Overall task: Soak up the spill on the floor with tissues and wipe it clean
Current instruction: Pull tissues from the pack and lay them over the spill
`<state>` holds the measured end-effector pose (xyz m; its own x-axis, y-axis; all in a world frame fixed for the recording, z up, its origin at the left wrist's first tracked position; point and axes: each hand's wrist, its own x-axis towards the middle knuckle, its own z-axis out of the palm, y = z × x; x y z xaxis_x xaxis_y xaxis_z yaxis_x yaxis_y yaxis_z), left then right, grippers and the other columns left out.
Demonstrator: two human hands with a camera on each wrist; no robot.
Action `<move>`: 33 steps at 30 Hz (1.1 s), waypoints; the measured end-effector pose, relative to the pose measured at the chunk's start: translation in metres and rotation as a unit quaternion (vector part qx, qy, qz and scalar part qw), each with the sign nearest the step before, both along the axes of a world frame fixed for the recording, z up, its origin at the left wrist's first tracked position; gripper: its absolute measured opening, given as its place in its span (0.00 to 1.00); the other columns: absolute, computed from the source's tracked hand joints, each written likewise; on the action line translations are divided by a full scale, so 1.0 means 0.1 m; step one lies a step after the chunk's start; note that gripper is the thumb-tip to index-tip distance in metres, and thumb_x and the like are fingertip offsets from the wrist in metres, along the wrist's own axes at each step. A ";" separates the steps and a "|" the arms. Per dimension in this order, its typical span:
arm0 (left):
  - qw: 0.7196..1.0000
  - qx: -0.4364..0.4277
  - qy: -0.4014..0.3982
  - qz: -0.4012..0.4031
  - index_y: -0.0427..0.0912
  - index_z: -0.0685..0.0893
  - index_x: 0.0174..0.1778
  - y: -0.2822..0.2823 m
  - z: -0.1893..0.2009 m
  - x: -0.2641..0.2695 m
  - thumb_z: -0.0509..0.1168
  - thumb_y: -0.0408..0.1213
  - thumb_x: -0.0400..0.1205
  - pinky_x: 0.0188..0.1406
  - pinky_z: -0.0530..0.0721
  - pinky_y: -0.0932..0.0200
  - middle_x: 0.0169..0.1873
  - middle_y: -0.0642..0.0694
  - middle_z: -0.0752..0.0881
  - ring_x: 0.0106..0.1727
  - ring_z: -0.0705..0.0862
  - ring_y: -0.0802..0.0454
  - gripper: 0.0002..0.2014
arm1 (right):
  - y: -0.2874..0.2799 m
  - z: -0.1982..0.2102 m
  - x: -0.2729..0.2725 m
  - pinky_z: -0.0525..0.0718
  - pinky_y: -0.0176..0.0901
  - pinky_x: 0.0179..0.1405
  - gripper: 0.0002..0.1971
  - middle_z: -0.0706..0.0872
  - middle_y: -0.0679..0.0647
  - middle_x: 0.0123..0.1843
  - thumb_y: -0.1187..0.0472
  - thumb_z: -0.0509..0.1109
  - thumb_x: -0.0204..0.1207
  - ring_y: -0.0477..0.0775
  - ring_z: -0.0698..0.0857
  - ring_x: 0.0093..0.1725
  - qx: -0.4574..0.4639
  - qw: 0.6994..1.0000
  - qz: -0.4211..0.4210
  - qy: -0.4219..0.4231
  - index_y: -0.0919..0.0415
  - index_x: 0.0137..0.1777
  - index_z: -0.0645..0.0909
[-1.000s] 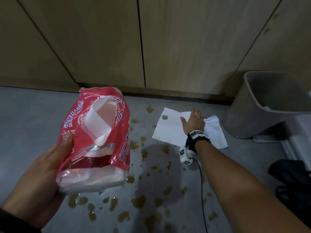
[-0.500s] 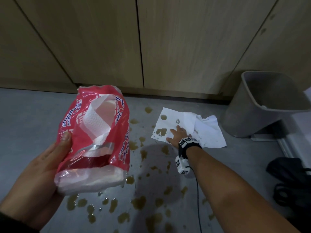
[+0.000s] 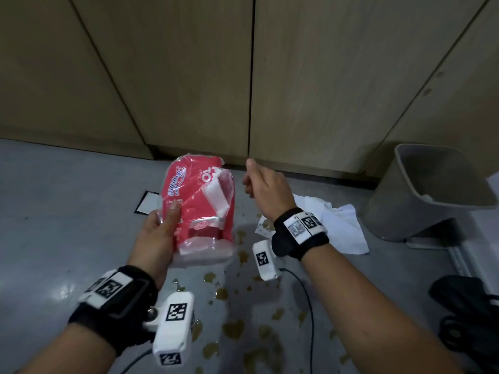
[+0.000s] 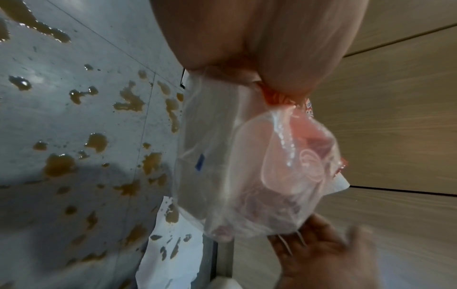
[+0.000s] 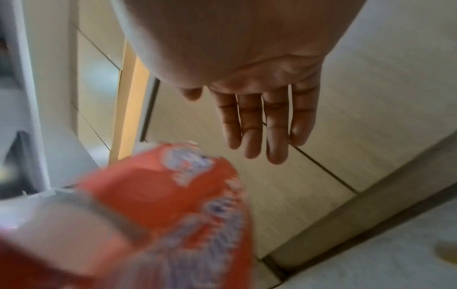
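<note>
On floor (image 3: 67, 211): two tissues (image 3: 340, 225).

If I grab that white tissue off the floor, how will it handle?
The tissue is probably limp: it lies crumpled. Its corner shows brown soaked patches, so it may tear or drip. Likely very light, since it is thin paper.

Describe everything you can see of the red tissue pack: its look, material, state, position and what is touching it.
The tissue pack is a soft wrapper of thin, glossy plastic, red with white and blue lettering and a clear lower end. White tissue shows through a torn opening on its front. It is held off the floor, roughly upright, above the brown spill. The left hand grips its lower left side, thumb on the front. The right hand is beside it, fingers straight; contact cannot be told.
</note>
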<state>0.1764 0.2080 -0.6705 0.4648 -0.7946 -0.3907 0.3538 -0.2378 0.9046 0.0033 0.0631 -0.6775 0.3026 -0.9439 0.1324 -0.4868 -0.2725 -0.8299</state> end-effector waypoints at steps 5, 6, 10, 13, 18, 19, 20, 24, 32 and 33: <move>0.999 0.014 -0.021 0.032 0.40 0.78 0.64 -0.09 -0.03 0.05 0.68 0.53 0.83 0.29 0.89 0.51 0.49 0.38 0.92 0.40 0.93 0.42 0.22 | 0.35 0.37 0.18 0.76 0.45 0.33 0.33 0.82 0.50 0.30 0.24 0.46 0.78 0.50 0.82 0.31 -0.007 0.995 0.079 0.059 0.50 0.32 0.75; 0.999 0.017 -0.019 0.027 0.40 0.78 0.66 -0.10 -0.02 0.06 0.68 0.53 0.83 0.33 0.90 0.49 0.51 0.37 0.92 0.44 0.93 0.40 0.23 | 0.37 0.38 0.22 0.73 0.44 0.32 0.32 0.81 0.49 0.29 0.24 0.50 0.78 0.49 0.80 0.30 -0.008 0.993 0.081 0.082 0.51 0.33 0.74; 1.000 0.010 -0.013 0.027 0.38 0.77 0.70 -0.12 -0.01 0.11 0.69 0.53 0.82 0.45 0.90 0.42 0.54 0.36 0.91 0.51 0.92 0.36 0.27 | 0.37 0.30 0.33 0.74 0.44 0.33 0.23 0.84 0.45 0.34 0.32 0.60 0.80 0.49 0.82 0.36 -0.035 0.989 0.052 0.132 0.52 0.39 0.77; 0.999 0.010 -0.028 0.046 0.38 0.76 0.68 -0.13 0.05 0.09 0.69 0.52 0.82 0.47 0.90 0.41 0.53 0.36 0.91 0.50 0.92 0.36 0.26 | 0.39 0.26 0.36 0.74 0.43 0.32 0.18 0.83 0.45 0.33 0.38 0.62 0.83 0.49 0.82 0.35 -0.019 0.992 0.067 0.105 0.48 0.39 0.77; 0.998 0.009 -0.046 0.052 0.38 0.76 0.67 -0.12 0.14 0.03 0.69 0.52 0.82 0.43 0.90 0.45 0.51 0.37 0.91 0.46 0.92 0.39 0.25 | 0.38 0.30 0.38 0.80 0.49 0.35 0.19 0.80 0.47 0.30 0.43 0.64 0.84 0.53 0.80 0.33 0.002 0.996 0.065 0.062 0.50 0.33 0.72; 0.997 0.004 -0.048 0.053 0.37 0.76 0.68 -0.13 0.15 0.03 0.69 0.52 0.82 0.40 0.90 0.48 0.51 0.37 0.91 0.44 0.92 0.41 0.26 | 0.37 0.33 0.38 0.80 0.50 0.35 0.20 0.80 0.48 0.30 0.43 0.64 0.84 0.53 0.80 0.33 0.000 0.996 0.066 0.059 0.50 0.32 0.70; 0.997 -0.001 -0.049 0.053 0.37 0.77 0.67 -0.14 0.17 0.03 0.69 0.52 0.82 0.38 0.90 0.50 0.51 0.38 0.92 0.43 0.92 0.42 0.26 | 0.37 0.38 0.38 0.81 0.50 0.35 0.21 0.81 0.48 0.31 0.42 0.63 0.84 0.54 0.80 0.33 -0.001 0.996 0.070 0.053 0.51 0.32 0.70; 0.998 -0.010 -0.052 0.044 0.37 0.78 0.69 -0.24 0.28 0.08 0.72 0.55 0.79 0.42 0.90 0.48 0.53 0.36 0.91 0.47 0.93 0.41 0.30 | 0.34 0.57 0.35 0.84 0.53 0.39 0.17 0.84 0.51 0.35 0.47 0.63 0.85 0.55 0.83 0.36 -0.013 0.996 0.085 0.017 0.55 0.38 0.76; 0.983 -0.033 -0.182 0.007 0.40 0.88 0.57 -0.22 1.05 0.19 0.66 0.50 0.84 0.39 0.92 0.54 0.45 0.41 0.93 0.41 0.91 0.46 0.17 | 0.28 1.13 0.35 0.77 0.48 0.33 0.18 0.77 0.48 0.28 0.51 0.67 0.83 0.50 0.76 0.30 0.007 0.984 0.116 -0.133 0.57 0.33 0.74; 0.979 -0.036 -0.199 0.009 0.42 0.89 0.51 -0.21 1.14 0.22 0.66 0.49 0.85 0.37 0.91 0.57 0.41 0.45 0.93 0.37 0.91 0.51 0.14 | 0.28 1.18 0.34 0.75 0.47 0.32 0.18 0.76 0.47 0.28 0.52 0.67 0.82 0.50 0.75 0.30 0.009 0.981 0.118 -0.152 0.57 0.32 0.73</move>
